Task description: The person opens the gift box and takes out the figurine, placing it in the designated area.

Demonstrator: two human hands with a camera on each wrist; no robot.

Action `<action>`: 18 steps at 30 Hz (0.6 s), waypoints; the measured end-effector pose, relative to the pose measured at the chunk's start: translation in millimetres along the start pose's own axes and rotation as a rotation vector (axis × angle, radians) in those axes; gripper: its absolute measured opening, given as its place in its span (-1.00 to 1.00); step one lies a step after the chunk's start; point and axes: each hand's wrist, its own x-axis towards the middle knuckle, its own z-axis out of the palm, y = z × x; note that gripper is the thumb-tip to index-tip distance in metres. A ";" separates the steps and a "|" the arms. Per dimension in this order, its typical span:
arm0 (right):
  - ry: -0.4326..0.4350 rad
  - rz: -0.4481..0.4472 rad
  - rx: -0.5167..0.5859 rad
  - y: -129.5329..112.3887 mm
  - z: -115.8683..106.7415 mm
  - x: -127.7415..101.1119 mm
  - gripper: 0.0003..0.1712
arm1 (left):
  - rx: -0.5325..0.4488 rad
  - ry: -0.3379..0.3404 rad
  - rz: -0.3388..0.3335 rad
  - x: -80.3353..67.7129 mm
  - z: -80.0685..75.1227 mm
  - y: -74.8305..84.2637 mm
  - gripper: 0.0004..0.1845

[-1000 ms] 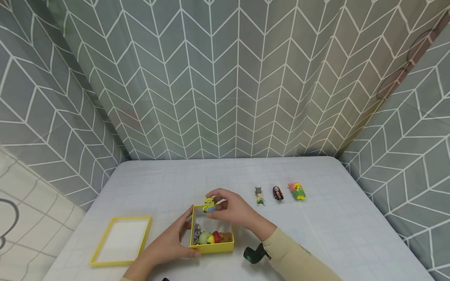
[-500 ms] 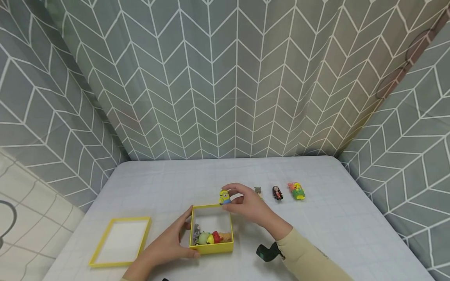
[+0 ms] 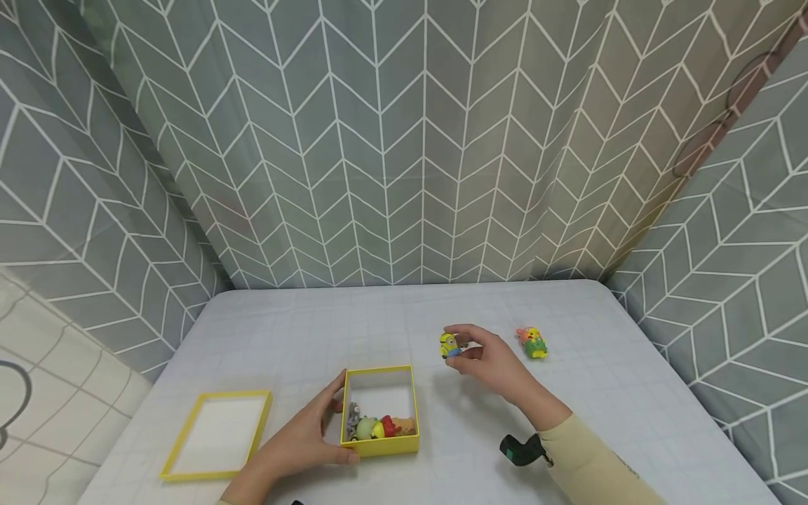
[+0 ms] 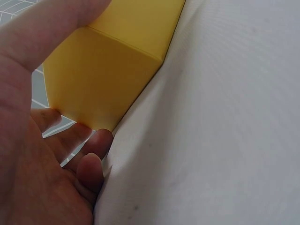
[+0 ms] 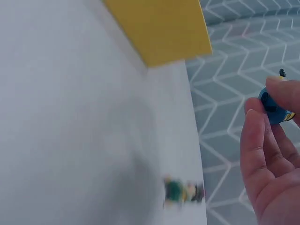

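My right hand pinches a small Minion figurine between thumb and fingers, above the table right of an open yellow box. In the right wrist view, the figurine's blue underside shows between the fingertips. My left hand grips the box's left side, thumb near the front corner and fingers toward the back. The left wrist view shows the yellow box wall between thumb and fingers. Along the box's front lie several toy figures, among them a grey one, a green round one and a brown one.
A yellow-rimmed lid lies left of the box. A pink, yellow and green figure lies at the right. One blurred small figure lies on the table in the right wrist view. Patterned curtains surround the table.
My right hand has carried the Minion figurine from over the box to the right. It now covers two figures on the table in the head view. The left hand stays on the box.
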 end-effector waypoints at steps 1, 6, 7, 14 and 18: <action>0.011 0.001 -0.009 2.5 -4.5 -1.3 -0.41 | 0.003 0.000 -0.002 -0.2 0.0 0.2 0.46; 0.042 0.010 -0.041 16.2 -28.1 -10.3 -0.41 | 0.009 -0.003 -0.010 0.4 0.7 0.5 0.45; 0.047 0.016 -0.046 18.9 -33.0 -12.5 -0.41 | 0.013 -0.003 -0.011 0.6 0.9 0.3 0.45; 0.111 0.079 -0.147 33.1 -64.0 -24.8 -0.35 | 0.041 0.000 -0.008 1.5 1.3 -0.2 0.44; 0.132 0.078 -0.198 37.6 -79.2 -26.9 -0.36 | 0.052 -0.002 -0.035 1.5 1.0 0.2 0.43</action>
